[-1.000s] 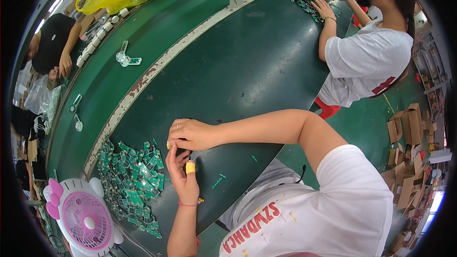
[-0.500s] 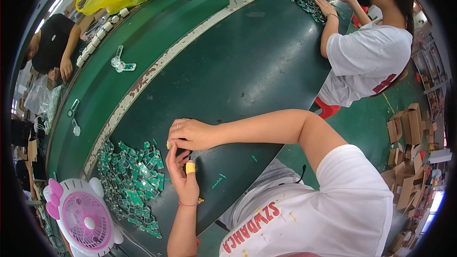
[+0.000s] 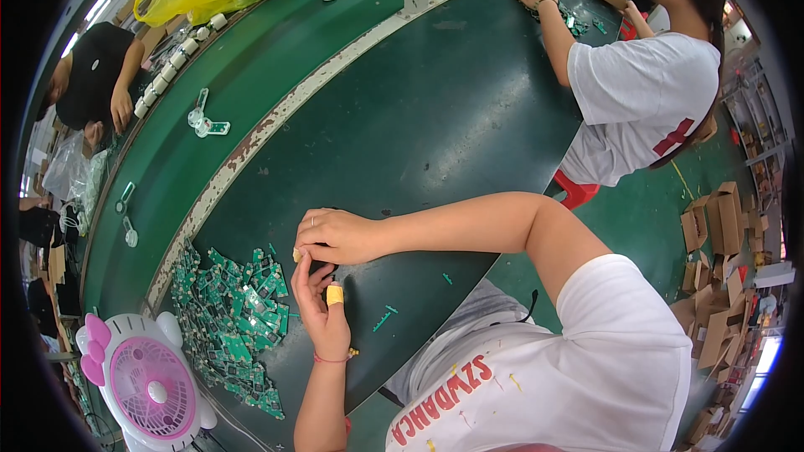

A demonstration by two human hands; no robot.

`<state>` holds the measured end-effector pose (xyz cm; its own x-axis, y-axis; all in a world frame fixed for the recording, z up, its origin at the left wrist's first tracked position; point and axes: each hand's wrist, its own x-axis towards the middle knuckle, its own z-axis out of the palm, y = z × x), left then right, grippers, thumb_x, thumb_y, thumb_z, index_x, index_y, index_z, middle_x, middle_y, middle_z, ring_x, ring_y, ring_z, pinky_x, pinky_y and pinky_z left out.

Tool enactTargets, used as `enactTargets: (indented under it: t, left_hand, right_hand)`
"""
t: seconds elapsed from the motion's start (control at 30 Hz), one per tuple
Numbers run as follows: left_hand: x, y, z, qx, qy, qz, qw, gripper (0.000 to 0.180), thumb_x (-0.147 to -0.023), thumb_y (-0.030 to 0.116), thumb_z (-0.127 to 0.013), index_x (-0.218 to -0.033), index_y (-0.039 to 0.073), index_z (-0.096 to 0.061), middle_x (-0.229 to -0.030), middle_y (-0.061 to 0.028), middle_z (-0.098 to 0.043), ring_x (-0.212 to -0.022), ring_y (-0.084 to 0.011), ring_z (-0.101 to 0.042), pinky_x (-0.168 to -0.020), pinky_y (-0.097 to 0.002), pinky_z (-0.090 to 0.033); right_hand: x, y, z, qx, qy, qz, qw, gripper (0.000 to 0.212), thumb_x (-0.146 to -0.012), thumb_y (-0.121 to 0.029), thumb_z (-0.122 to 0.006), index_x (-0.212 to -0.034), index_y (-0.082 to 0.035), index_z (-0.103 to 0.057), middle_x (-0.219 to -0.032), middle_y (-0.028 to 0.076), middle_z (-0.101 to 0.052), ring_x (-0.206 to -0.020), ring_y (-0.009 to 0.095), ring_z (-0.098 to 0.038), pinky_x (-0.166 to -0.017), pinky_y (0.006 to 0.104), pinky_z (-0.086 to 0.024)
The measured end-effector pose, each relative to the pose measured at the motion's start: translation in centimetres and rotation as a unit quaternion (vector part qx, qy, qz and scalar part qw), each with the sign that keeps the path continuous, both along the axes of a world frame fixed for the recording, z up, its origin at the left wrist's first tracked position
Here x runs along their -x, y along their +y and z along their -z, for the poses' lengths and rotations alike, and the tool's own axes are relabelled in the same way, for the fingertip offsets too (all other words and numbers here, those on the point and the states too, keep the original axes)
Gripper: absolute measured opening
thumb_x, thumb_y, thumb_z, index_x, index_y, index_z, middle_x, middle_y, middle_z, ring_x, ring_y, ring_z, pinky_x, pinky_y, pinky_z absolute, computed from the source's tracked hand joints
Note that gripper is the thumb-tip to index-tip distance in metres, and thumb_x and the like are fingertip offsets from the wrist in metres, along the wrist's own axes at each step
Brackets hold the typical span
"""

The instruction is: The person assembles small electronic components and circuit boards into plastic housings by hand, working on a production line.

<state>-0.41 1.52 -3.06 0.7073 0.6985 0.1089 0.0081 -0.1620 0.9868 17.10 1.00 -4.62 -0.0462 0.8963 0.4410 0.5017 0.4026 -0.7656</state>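
My right hand reaches across from the right above the dark green tabletop, palm down. Its fingers are bent and pressed together at the tips; whatever may lie between them is hidden. From below, my left hand meets it, with its fingertips against the right hand's fingers. The left fingers point up, and the thumb, wrapped in yellow tape, stands apart from them. A heap of small green circuit boards lies to the left of both hands. Thin green board strips lie to the right of my left wrist.
A pink and white fan stands at the near left. Beyond a chipped white rail, a green conveyor belt carries pale plastic parts. One co-worker sits at the far right by boards and cartons; another is across the belt.
My hands have stayed in place. Parts on the belt have shifted slightly toward the near left. The far-right co-worker's hand has slid left over the board pile, and the carton held there has dropped lower.
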Motion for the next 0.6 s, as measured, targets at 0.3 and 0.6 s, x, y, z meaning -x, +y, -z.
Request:
enactTargets:
  t: [0.3, 0.6]
  left_hand:
    - [0.1, 0.1, 0.0, -0.004, 0.001, -0.002, 1.0, 0.056, -0.088, 0.004, -0.048, -0.14, 0.001, -0.029, -0.138, -0.0104, -0.039, -0.11, -0.0178, -0.051, -0.094, -0.0277, -0.038]
    - [-0.1, -0.1, -0.1, 0.01, -0.006, -0.003, 1.0, 0.06, -0.083, -0.003, -0.048, -0.14, 0.006, -0.031, -0.137, -0.0125, -0.038, -0.109, -0.0198, -0.053, -0.089, -0.0282, -0.041]
  right_hand:
    - [-0.3, 0.0, -0.4, 0.009, 0.007, -0.007, 1.0, 0.013, -0.084, -0.013, -0.054, -0.089, -0.006, -0.064, -0.089, 0.006, -0.063, -0.09, 0.026, -0.055, -0.084, 0.0368, -0.043]
    - [-13.4, 1.1, -4.4, 0.007, 0.155, 0.216, 0.964, 0.024, -0.094, -0.023, -0.053, -0.105, -0.003, -0.061, -0.092, 0.002, -0.061, -0.083, 0.009, -0.054, -0.078, 0.0248, -0.045]
